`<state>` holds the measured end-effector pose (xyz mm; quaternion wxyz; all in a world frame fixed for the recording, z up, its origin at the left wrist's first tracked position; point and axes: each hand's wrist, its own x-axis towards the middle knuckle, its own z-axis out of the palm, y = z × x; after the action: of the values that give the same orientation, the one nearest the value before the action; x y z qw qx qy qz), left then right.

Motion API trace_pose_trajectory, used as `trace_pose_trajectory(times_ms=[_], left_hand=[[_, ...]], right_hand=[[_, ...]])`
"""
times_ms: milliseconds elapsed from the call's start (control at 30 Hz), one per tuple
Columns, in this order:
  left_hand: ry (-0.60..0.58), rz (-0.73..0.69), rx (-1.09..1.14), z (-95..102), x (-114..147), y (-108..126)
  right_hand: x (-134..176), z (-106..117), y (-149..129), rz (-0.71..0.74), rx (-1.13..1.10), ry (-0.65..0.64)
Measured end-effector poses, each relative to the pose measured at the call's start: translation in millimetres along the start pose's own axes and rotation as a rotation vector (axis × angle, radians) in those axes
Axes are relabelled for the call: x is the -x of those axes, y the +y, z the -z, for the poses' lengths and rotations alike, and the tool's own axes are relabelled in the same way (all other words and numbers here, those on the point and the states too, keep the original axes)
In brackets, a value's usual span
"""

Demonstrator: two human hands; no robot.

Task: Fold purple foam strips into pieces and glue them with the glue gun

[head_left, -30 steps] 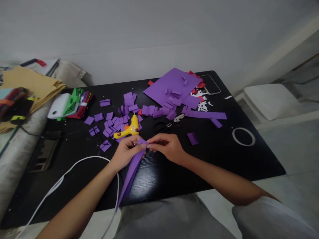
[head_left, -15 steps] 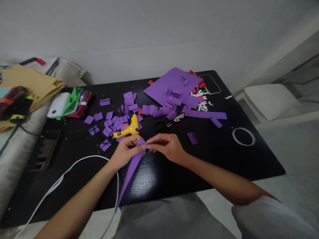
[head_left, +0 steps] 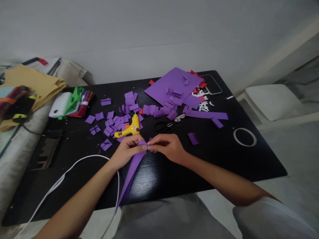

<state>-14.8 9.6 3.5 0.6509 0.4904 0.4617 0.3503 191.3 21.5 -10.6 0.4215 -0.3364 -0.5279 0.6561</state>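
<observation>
Head view, left hand (head_left: 127, 148) angled inward, holding folded purple sheet (head_left: 133, 167), right hand (head_left: 169, 148) opposite, pinching its top corner.

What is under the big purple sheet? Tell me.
Red scraps peek out at the right edge of the big purple sheet; whatever else lies underneath is covered from view.

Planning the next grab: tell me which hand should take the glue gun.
Probably the right hand: only its fingertips meet the purple paper, which the left hand grips. The glue gun lies nearer the left, though.
</observation>
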Motion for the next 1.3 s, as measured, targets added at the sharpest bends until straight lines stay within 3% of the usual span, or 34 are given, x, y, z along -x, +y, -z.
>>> trace_pose_trajectory(times_ms=[233, 1033, 1300], left_hand=[[0.04, -0.027, -0.009, 0.8, 1.0, -2.3], [0.0, -0.016, -0.015, -2.5, 0.0, -0.3], [0.036, -0.032, -0.045, -1.0, 0.1, 1.2]], right_hand=[[0.2, -0.7, 1.2, 0.002, -0.003, 0.007], [0.6, -0.8, 0.2, 0.037, 0.036, 0.03], [-3.0, -1.6, -4.2, -0.148, -0.111, -0.025]])
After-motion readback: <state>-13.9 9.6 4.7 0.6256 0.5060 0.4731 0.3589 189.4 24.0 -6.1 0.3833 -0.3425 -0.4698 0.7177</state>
